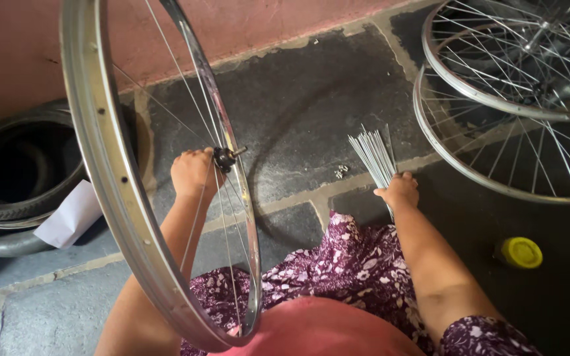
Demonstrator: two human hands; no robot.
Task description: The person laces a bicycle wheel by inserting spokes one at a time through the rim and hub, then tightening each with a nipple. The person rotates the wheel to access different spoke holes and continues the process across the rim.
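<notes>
A silver bicycle wheel rim [110, 191] stands upright in front of me, with thin spokes running to its hub [224, 158]. My left hand [192, 173] is closed around the hub at the wheel's centre and holds the wheel up. My right hand [398, 191] rests on the stone floor, its fingers closed on the lower end of a bundle of loose silver spokes [372, 155] that fans out away from me. A few small metal nipples [341, 171] lie on the floor just left of the bundle.
Two spoked wheels [496, 99] lie stacked at the upper right. A black tyre [14, 178] and a white paper [67, 214] sit at the left by a reddish wall [245, 26]. A yellow round lid [520, 252] is at the right. My patterned purple clothing [344, 270] covers my lap.
</notes>
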